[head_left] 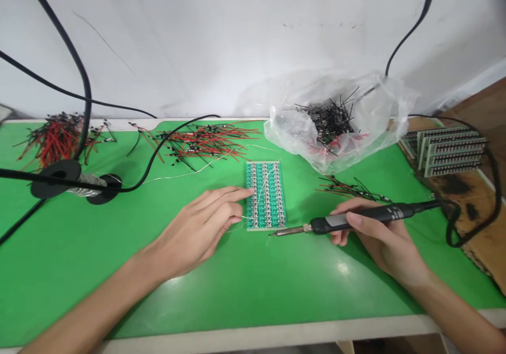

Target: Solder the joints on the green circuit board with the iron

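A green circuit board (271, 198) with rows of small silvery solder joints lies flat on the green table mat. The index finger of my left hand (203, 222) rests on the board's left edge. Thumb and bent fingers of that hand pinch a thin solder wire (245, 217), whose end reaches over the board's lower left. My right hand (379, 235) grips a black and grey soldering iron (336, 222) like a pen. Its metal tip points left, just below the board's lower edge and apart from it.
A solder spool (85, 184) lies at left, its wire trailing toward the board. Behind are piles of red and black wires (205, 140). A clear plastic bag (292, 133) holds black wire parts. Stacked boards (453, 151) stand at right. Black cables (85, 90) cross the left side.
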Demonstrator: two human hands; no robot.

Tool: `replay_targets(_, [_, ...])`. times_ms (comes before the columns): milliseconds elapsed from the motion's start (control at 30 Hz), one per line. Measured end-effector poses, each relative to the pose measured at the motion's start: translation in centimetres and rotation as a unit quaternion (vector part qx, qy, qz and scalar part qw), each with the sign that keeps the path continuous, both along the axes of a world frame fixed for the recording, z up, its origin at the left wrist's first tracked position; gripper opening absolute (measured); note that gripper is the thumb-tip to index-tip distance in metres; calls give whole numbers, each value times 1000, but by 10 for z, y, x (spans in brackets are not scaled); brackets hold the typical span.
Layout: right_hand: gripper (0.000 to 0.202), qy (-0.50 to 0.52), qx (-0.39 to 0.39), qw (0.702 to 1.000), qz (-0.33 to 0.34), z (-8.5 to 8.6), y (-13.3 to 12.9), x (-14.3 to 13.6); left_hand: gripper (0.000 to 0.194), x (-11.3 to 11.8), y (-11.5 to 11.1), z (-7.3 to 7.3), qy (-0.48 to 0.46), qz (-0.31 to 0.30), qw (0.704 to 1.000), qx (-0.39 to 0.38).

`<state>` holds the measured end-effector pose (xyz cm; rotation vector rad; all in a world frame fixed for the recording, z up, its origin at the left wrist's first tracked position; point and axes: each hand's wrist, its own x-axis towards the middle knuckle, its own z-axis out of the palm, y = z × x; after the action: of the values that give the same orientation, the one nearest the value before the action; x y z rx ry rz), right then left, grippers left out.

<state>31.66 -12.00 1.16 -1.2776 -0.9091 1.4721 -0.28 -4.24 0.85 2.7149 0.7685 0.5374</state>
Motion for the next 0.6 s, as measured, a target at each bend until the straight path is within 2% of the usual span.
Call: replay_targets(600, [17, -22, 16, 1000, -11, -3, -3, -4, 8, -1, 0, -1, 32, -26, 999, -30])
